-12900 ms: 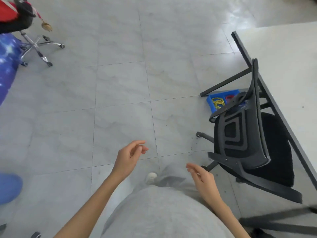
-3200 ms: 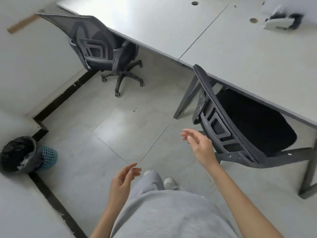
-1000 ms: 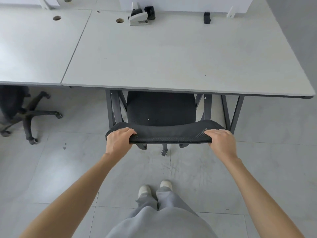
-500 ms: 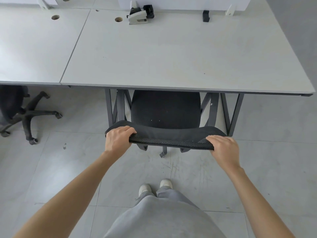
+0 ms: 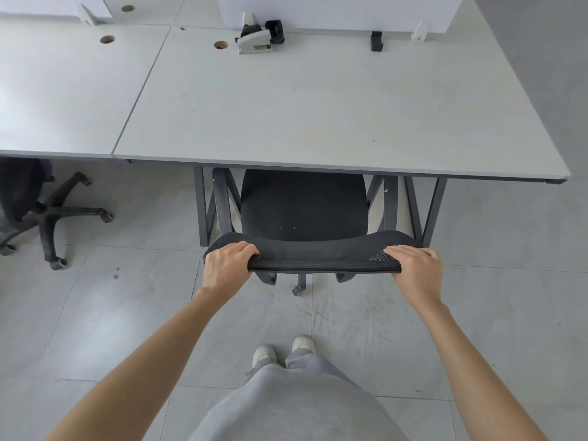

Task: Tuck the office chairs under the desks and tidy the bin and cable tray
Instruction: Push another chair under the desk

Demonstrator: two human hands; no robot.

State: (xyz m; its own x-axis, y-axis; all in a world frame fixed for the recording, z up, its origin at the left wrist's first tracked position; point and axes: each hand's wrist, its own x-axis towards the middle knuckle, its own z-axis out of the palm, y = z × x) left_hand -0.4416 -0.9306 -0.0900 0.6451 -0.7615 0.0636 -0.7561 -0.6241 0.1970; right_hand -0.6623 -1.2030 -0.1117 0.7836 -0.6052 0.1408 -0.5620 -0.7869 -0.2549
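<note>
A black mesh office chair point(image 5: 304, 205) stands in front of me, its seat partly under the grey desk point(image 5: 318, 116). My left hand point(image 5: 227, 265) grips the left end of the backrest's top edge point(image 5: 318, 254). My right hand point(image 5: 413, 268) grips the right end. A second black office chair point(image 5: 47, 211) sits at the left under the neighbouring desk point(image 5: 63, 90), with only its star base and part of its seat showing. The bin and the cable tray are out of view.
The desk's dark metal legs point(image 5: 203, 205) flank the chair on both sides. A grey stapler-like clamp point(image 5: 256, 43) and a black clip point(image 5: 376, 41) sit at the desk's back edge by a white divider. Grey tiled floor lies around my feet point(image 5: 283, 350).
Both hands keep their grip on the backrest. Over the last second the chair has slid back towards me a little, so slightly more of the seat shows beyond the desk edge.
</note>
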